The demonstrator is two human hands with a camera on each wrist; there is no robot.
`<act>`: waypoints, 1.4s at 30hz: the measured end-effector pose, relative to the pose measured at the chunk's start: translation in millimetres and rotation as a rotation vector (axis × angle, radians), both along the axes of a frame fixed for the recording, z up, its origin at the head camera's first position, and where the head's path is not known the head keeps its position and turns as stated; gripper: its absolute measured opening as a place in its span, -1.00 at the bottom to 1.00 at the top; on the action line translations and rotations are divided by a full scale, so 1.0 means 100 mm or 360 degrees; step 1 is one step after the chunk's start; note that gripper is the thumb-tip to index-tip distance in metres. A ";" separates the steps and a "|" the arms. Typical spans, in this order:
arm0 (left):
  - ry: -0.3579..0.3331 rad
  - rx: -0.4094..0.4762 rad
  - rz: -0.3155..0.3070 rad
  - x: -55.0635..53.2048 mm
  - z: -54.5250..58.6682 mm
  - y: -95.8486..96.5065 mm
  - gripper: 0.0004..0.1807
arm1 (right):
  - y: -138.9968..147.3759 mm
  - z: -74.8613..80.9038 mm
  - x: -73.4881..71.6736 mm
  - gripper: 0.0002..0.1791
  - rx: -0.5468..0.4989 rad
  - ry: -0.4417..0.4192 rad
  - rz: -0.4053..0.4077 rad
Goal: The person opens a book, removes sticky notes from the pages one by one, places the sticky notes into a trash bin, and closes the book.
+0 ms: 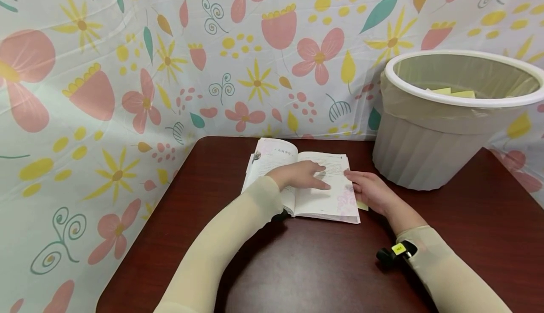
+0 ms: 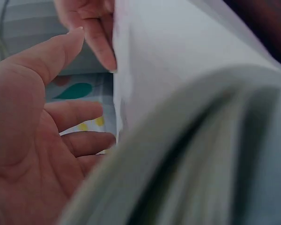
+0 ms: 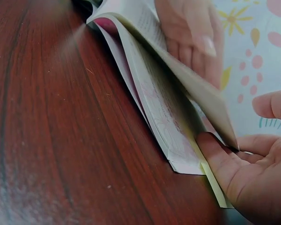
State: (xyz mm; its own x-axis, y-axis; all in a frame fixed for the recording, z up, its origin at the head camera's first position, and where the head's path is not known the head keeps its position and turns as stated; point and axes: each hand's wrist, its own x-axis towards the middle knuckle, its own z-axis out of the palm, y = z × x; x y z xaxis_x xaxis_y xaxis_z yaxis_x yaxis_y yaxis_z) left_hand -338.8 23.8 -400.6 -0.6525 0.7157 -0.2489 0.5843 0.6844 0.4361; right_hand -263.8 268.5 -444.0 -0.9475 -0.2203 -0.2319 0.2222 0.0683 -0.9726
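Note:
An open book (image 1: 316, 205) with printed pages lies on the dark red table. My left hand (image 1: 299, 175) reaches over it from the left, fingers extended above the right page; whether they touch the paper, I cannot tell. At the book's right edge is my right hand (image 1: 376, 194). In the right wrist view, a finger (image 3: 218, 152) of that hand reaches beneath a raised group of pages, while another fingertip (image 3: 268, 104) stands apart from the paper. A yellow paper slip (image 3: 214, 185) sticks out from the book's edge beside this hand.
A grey bin (image 1: 418, 145) with a white rim and a clear liner stands on the table at the right, yellow papers (image 1: 461, 94) inside. A flower-patterned curtain (image 1: 165, 67) hangs along the back and left. The dark red table (image 1: 306, 261) stretches toward me.

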 end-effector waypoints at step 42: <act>0.0280 0.0135 -0.0090 0.64 -0.24 -0.73 -0.19 | 0.05 0.04 0.03 -0.22 -0.0059 0.0025 -0.0076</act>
